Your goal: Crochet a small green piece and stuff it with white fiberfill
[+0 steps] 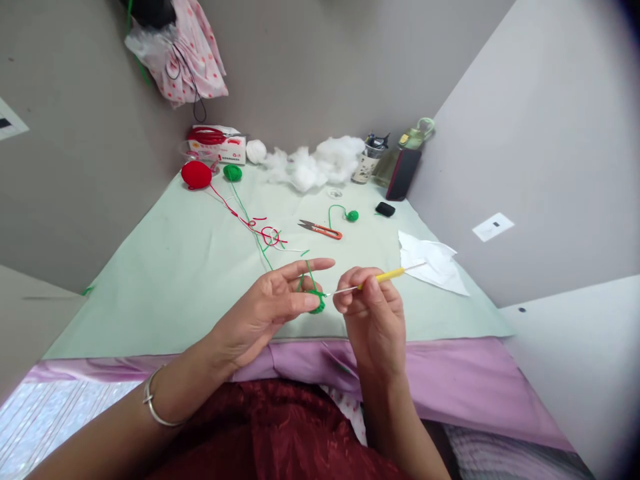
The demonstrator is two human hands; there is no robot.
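My left hand pinches a small green crochet piece between thumb and fingers. Its index finger stretches out to the right, with green yarn looped over it and running down to the piece. In my right hand is a crochet hook with a yellow handle, held between thumb and fingers. The hook's thin metal tip points left and reaches the edge of the green piece. From my left hand a green strand leads back across the table to a green yarn ball.
Orange-handled thread snips and a small green crocheted ball lie beyond my hands. Red yarn, white stuffing, a box, a pen cup, a bottle and a phone line the back. White tissue lies right.
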